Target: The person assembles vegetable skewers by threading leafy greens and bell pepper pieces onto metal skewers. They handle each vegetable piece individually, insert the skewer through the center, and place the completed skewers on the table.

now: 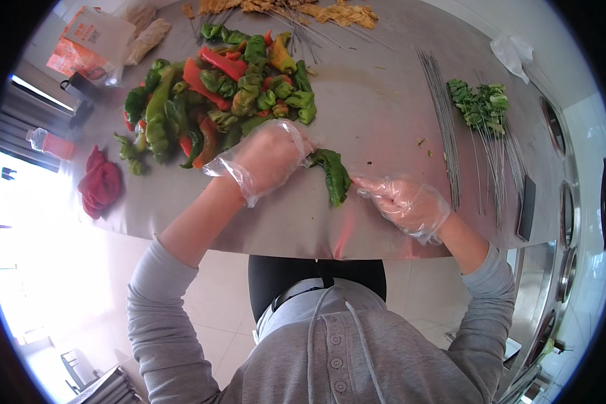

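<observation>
Both hands wear clear plastic gloves above a metal table (288, 222). My left hand (272, 154) pinches one end of a single green pepper (336, 177), which looks limp and wrinkled. At the pepper's other side, the extended index finger of my right hand (406, 204) touches its edge or lies very close to it. The remaining right fingers are curled, and whether they grip anything is hidden. Just beyond my left hand lies a heap of green, red and orange peppers (255, 76), many folded or twisted.
To the right lie a bundle of thin metal skewers (444, 131), skewered leafy greens (485, 103) and a dark flat block (526, 207). Yellowish-brown folded food (343, 14) is at the far edge. At left are a red cloth (100, 184), a bottle (50, 144) and a plastic bag (93, 43).
</observation>
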A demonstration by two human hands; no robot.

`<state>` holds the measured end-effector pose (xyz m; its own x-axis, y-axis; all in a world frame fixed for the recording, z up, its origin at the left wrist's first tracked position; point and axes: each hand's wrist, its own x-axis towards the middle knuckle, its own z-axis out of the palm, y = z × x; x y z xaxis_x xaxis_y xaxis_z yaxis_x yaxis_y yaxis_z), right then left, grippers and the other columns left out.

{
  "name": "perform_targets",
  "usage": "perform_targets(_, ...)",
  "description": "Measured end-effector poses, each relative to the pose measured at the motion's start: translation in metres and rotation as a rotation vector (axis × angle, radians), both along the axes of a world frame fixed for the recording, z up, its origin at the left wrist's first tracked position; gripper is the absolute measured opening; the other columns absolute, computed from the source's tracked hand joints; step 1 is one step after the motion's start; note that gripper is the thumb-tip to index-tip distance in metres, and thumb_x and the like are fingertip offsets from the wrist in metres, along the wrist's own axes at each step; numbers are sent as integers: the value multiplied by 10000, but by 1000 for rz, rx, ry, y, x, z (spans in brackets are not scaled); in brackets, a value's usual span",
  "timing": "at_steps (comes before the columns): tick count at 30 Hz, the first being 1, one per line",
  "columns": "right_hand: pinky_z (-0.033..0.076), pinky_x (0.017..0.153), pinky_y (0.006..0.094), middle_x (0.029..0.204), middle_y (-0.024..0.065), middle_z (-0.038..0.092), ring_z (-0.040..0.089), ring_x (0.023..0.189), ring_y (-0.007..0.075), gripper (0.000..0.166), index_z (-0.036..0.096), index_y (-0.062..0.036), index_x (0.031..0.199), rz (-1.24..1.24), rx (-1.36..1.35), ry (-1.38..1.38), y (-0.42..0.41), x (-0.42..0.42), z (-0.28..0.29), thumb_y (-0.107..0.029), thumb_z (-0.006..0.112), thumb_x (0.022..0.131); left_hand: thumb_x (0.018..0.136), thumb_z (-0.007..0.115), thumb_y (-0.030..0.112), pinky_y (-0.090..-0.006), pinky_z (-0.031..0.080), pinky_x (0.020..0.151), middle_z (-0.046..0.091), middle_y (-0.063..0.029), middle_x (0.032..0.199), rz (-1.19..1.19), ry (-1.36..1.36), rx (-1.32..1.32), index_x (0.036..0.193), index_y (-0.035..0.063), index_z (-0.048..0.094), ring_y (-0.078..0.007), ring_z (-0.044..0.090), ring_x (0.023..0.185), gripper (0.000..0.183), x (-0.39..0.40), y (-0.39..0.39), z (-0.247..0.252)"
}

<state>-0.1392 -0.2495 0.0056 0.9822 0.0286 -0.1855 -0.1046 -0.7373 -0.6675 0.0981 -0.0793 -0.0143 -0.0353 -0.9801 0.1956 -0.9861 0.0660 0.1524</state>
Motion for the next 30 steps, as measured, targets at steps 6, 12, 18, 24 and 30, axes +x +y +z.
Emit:
perform_targets(6,373,585,222,652,-1,392,378,597,78,501,483,-97,1369,-101,141,-58,-1,-8,-3,24,452,885,754,674,126,-377,478,870,619,-119,1049,69,41,-116,1097,64,633,-303,586,1000,350,-5,1,31)
perform_targets(12,309,532,184,718,-113,306,292,585,22,534,415,-36,1410,-461,587,-5,-6,-45,12,31,418,880,721,737,81,-393,482,906,570,-122,1233,275,217,-398,1156,84,609,-327,569,1091,453,-6,56,83)
perform_targets(18,301,553,172,691,-78,310,320,612,12,509,414,-16,1401,-664,835,-259,-37,-39,-3,-76,474,899,722,700,17,-389,495,858,571,-123,1210,221,224,-255,1090,66,609,-329,584,1028,382,-27,67,68)
perform_targets(24,453,775,342,901,114,599,573,826,225,519,405,-115,1414,-671,10,-224,-37,15,-15,-304,473,936,727,729,55,-407,460,910,556,-125,1258,211,332,-163,1161,98,608,-334,561,1073,452,-39,59,63)
perform_targets(30,475,832,389,1025,133,659,626,911,304,429,505,-127,1329,-554,-491,-148,-27,23,10,-290,507,932,718,723,32,-406,448,930,535,-140,1276,188,355,-127,1161,75,596,-344,540,1117,463,-35,68,58)
